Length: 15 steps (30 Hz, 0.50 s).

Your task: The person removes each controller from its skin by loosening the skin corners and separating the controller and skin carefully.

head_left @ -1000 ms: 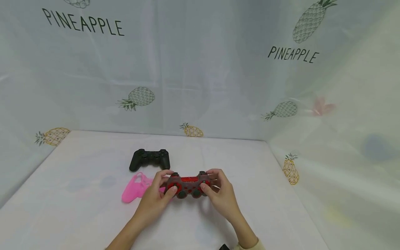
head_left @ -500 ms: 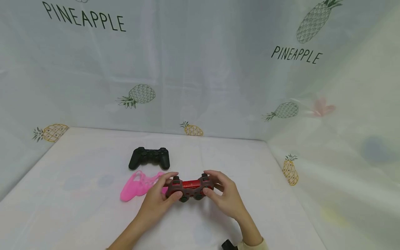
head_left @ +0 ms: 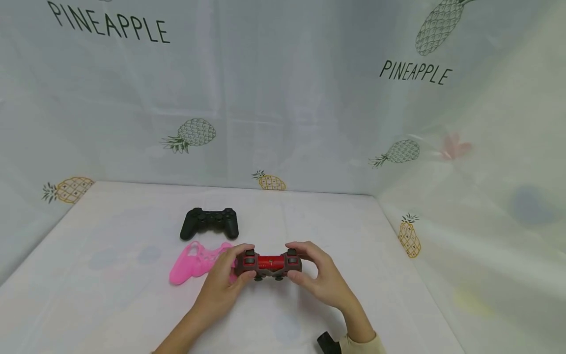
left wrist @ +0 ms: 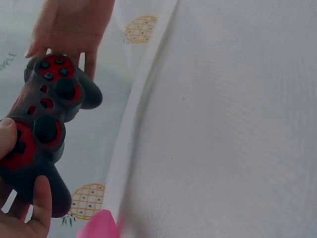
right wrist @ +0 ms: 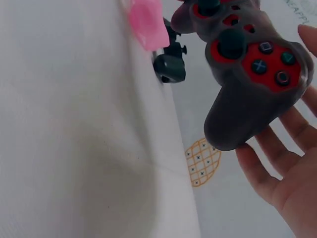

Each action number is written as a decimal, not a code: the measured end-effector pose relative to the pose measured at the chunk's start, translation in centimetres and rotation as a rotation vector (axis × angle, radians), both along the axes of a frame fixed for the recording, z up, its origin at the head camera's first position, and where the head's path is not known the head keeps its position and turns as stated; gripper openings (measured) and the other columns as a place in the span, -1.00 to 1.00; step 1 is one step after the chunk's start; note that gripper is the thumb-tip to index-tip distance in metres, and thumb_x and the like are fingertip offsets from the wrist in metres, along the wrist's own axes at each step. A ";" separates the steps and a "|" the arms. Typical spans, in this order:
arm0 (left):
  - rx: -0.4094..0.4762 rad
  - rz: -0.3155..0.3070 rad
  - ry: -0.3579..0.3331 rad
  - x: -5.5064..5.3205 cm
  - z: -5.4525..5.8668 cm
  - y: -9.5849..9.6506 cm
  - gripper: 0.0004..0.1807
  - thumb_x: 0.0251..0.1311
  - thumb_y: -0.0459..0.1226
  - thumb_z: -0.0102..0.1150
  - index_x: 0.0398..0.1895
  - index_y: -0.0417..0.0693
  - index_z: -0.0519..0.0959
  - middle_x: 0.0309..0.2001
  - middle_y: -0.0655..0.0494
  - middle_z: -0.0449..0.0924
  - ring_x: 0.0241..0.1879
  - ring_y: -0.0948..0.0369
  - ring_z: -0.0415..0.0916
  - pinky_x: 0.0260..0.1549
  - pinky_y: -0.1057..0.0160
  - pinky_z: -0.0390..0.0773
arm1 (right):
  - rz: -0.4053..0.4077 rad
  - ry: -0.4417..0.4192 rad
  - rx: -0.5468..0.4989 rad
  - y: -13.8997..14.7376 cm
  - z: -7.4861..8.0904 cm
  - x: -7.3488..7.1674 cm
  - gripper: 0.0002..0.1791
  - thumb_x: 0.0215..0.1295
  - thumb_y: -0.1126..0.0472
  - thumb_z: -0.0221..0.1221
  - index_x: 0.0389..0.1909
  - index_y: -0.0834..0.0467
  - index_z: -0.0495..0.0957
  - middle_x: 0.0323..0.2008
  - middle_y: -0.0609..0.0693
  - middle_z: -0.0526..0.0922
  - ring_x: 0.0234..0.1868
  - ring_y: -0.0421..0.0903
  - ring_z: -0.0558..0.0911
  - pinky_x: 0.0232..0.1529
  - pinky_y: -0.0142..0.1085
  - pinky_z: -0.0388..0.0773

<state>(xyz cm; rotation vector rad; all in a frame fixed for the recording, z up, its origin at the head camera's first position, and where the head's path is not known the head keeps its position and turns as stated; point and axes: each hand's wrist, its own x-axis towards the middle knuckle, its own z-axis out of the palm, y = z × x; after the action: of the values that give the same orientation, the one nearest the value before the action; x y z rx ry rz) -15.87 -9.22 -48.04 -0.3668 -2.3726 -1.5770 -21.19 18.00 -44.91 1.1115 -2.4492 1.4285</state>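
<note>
A red game controller (head_left: 270,263) in a dark, see-through silicone cover is held up between both hands above the table. My left hand (head_left: 221,282) grips its left end, with the thumb by the D-pad in the left wrist view. On the right end my right hand (head_left: 326,282) holds it, fingers around the far side. The head view looks onto the edge with the shoulder buttons. In the right wrist view the cover (right wrist: 237,116) wraps the handle, and the face buttons show through an opening. Beside my left hand lies a pink silicone controller cover (head_left: 187,265), partly hidden by that hand.
A black game controller (head_left: 210,222) lies farther back on the white-covered table (head_left: 132,305), behind the pink cover. A cloth printed with pineapples (head_left: 196,132) hangs at the back and sides. A black device (head_left: 328,342) sits at my right wrist.
Both hands have tilted the red controller, so the shoulder-button edge now faces the head camera instead of the thumbstick face. The pink cover and black controller stay where they were.
</note>
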 end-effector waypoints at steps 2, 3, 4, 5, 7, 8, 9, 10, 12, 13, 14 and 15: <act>-0.065 0.032 0.055 -0.1 -0.1 0.0 -0.31 0.24 -0.26 0.51 0.43 0.23 0.48 0.12 0.28 0.57 0.02 0.25 0.45 -0.13 0.28 0.60 | -0.005 0.021 0.001 -0.1 -0.2 0.0 -0.46 0.45 0.20 0.37 0.39 0.02 0.52 0.16 -0.07 0.68 0.18 -0.09 0.67 0.25 -0.07 0.61; -0.090 0.042 0.083 -0.1 -0.1 0.0 -0.30 0.23 -0.28 0.52 0.42 0.22 0.48 0.12 0.30 0.58 0.04 0.27 0.45 -0.10 0.26 0.61 | -0.015 0.026 -0.001 -0.2 -0.3 -0.1 -0.47 0.45 0.19 0.37 0.39 0.00 0.52 0.16 -0.08 0.68 0.18 -0.10 0.67 0.23 -0.07 0.62; -0.113 0.051 0.102 -0.1 -0.1 0.0 -0.30 0.22 -0.28 0.53 0.42 0.22 0.48 0.13 0.32 0.58 0.07 0.29 0.45 -0.07 0.24 0.62 | -0.027 0.037 -0.001 -0.4 -0.4 -0.1 -0.49 0.46 0.19 0.36 0.38 0.00 0.53 0.16 -0.07 0.69 0.17 -0.10 0.67 0.21 -0.08 0.64; -0.136 0.058 0.122 -0.1 -0.1 0.0 -0.30 0.21 -0.28 0.53 0.41 0.22 0.49 0.15 0.34 0.58 0.11 0.30 0.45 -0.03 0.22 0.63 | -0.043 0.042 -0.001 -0.6 -0.4 -0.1 -0.51 0.46 0.18 0.36 0.36 -0.02 0.54 0.15 -0.08 0.69 0.15 -0.12 0.67 0.18 -0.10 0.65; -0.172 0.063 0.166 -0.2 -0.1 -0.1 -0.29 0.19 -0.29 0.55 0.40 0.22 0.50 0.18 0.37 0.58 0.17 0.31 0.44 0.04 0.16 0.63 | -0.066 0.056 -0.005 -0.9 -0.6 0.0 -0.56 0.47 0.17 0.36 0.31 -0.01 0.57 0.09 -0.07 0.71 0.11 -0.13 0.68 0.11 -0.11 0.69; -0.186 0.065 0.187 -0.2 -0.2 -0.1 -0.29 0.18 -0.29 0.56 0.40 0.23 0.51 0.19 0.38 0.58 0.19 0.31 0.44 0.06 0.15 0.63 | -0.075 0.061 -0.005 -1.1 -0.6 0.0 -0.60 0.47 0.16 0.36 0.27 -0.01 0.60 0.07 -0.08 0.72 0.08 -0.14 0.69 0.07 -0.11 0.70; -0.199 0.065 0.209 -0.2 -0.2 -0.1 -0.28 0.16 -0.30 0.57 0.39 0.24 0.51 0.19 0.39 0.58 0.20 0.30 0.44 0.08 0.14 0.62 | -0.085 0.064 -0.005 -1.2 -0.6 0.0 -0.63 0.47 0.16 0.36 0.23 0.00 0.62 0.04 -0.09 0.73 0.06 -0.15 0.70 0.04 -0.12 0.71; -0.211 0.064 0.232 -0.2 -0.2 -0.2 -0.26 0.14 -0.31 0.58 0.39 0.26 0.52 0.20 0.39 0.58 0.21 0.30 0.44 0.09 0.15 0.61 | -0.095 0.066 -0.003 -1.4 -0.6 0.1 -0.67 0.46 0.17 0.36 0.19 0.02 0.64 0.01 -0.10 0.73 0.04 -0.16 0.70 0.02 -0.12 0.72; -0.229 0.060 0.283 -0.3 -0.3 -0.2 -0.25 0.10 -0.34 0.60 0.37 0.25 0.53 0.20 0.39 0.59 0.20 0.27 0.45 0.11 0.15 0.58 | -0.103 0.060 0.000 -1.6 -0.6 0.2 -0.72 0.44 0.19 0.37 0.12 0.06 0.67 -0.03 -0.13 0.74 0.00 -0.17 0.70 0.00 -0.10 0.73; -0.236 0.059 0.303 -0.3 -0.3 -0.3 -0.24 0.08 -0.35 0.61 0.37 0.26 0.53 0.20 0.38 0.59 0.21 0.26 0.46 0.12 0.16 0.57 | -0.113 0.055 0.006 -1.7 -0.5 0.3 -0.74 0.43 0.20 0.38 0.09 0.07 0.67 -0.04 -0.15 0.74 -0.01 -0.18 0.70 0.00 -0.11 0.73; -0.243 0.056 0.316 -0.3 -0.3 -0.3 -0.23 0.08 -0.36 0.61 0.37 0.25 0.54 0.21 0.38 0.59 0.21 0.26 0.46 0.13 0.17 0.56 | -0.119 0.054 0.011 -1.7 -0.4 0.4 -0.75 0.42 0.23 0.38 0.07 0.09 0.68 -0.04 -0.16 0.74 -0.02 -0.19 0.70 -0.01 -0.10 0.73; -0.246 0.052 0.324 -0.3 -0.3 -0.4 -0.23 0.07 -0.37 0.61 0.37 0.24 0.54 0.21 0.38 0.59 0.21 0.25 0.47 0.14 0.17 0.56 | -0.125 0.050 0.015 -1.8 -0.3 0.4 -0.76 0.41 0.25 0.37 0.06 0.10 0.69 -0.05 -0.17 0.74 -0.04 -0.20 0.70 -0.01 -0.11 0.73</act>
<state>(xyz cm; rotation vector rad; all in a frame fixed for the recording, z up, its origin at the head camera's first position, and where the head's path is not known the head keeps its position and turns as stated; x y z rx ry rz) -16.21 -9.60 -48.36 -0.5591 -2.2994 -1.1067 -20.80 16.24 -45.23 0.9659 -2.4507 1.3323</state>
